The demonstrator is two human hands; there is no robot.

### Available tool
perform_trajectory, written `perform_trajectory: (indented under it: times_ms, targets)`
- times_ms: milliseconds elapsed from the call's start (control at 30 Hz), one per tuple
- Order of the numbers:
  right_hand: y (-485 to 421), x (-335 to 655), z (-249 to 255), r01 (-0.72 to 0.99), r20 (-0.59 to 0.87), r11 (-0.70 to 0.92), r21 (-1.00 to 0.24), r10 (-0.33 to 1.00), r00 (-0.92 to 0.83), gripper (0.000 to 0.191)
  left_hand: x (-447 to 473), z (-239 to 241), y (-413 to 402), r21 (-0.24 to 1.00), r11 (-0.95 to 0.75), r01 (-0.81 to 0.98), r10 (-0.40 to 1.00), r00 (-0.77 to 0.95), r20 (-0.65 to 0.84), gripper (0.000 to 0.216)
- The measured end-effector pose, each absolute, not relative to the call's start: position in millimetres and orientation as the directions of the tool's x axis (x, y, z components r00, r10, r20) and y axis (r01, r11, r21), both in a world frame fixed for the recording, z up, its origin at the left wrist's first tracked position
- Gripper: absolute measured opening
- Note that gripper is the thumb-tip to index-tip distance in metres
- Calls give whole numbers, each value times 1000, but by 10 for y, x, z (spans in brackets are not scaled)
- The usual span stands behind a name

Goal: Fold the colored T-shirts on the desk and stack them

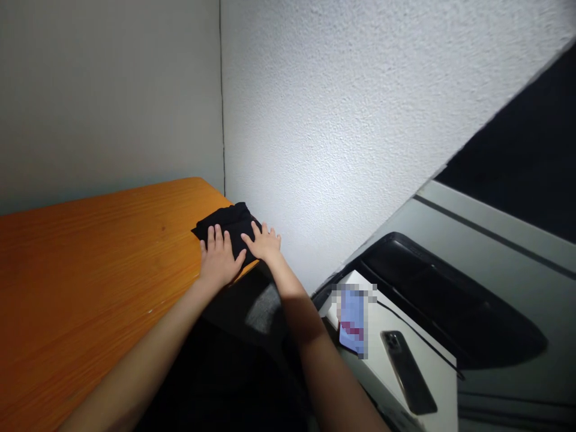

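Note:
A folded black cloth [229, 217], perhaps a garment, lies at the right end of the orange wooden table. My left hand [219, 258] rests flat on its near left part with the fingers spread. On the cloth's right side, close to the table edge, my right hand [264, 241] lies palm down, its fingers apart. Both hands press on top of the fabric and neither grips it. The parts of the cloth under my palms are hidden.
The wooden table [90, 270] stretches left. A white textured wall [315, 120] rises just beyond the cloth. At the lower right, a white box [382, 366] carries a dark phone [408, 372] and a blurred-out phone [351, 321]. Beside it sits a long black padded object [454, 300].

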State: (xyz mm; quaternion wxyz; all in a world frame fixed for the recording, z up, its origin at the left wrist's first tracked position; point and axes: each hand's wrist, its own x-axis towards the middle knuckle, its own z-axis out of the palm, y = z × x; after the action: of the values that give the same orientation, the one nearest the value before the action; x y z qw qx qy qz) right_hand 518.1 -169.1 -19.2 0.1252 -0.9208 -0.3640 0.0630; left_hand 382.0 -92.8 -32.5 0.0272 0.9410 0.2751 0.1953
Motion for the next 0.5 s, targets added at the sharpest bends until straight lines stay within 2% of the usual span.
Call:
perform_trajectory:
  times_ms: [133,233,300,400,500]
  targets:
    - [-1702,5195,-116,656,-42,-707,-266,688,725,76,3845,-341,-948,171,-846,504,530,768,360,79]
    - [-1760,5132,-18,648,-53,-717,-257,680,732,71,3843,-341,-955,229,-841,490,541,764,351,81]
    - [-1815,5051,91,649,-45,-718,-252,678,734,68,3818,-307,-954,301,-838,455,535,793,291,84]
    - [-1889,4822,333,666,-8,-702,-254,690,724,65,3648,-180,-916,372,-853,365,454,871,188,87]
    - [-1939,4515,589,720,72,-636,-276,734,675,63,3273,-30,-739,341,-869,359,439,877,195,77]
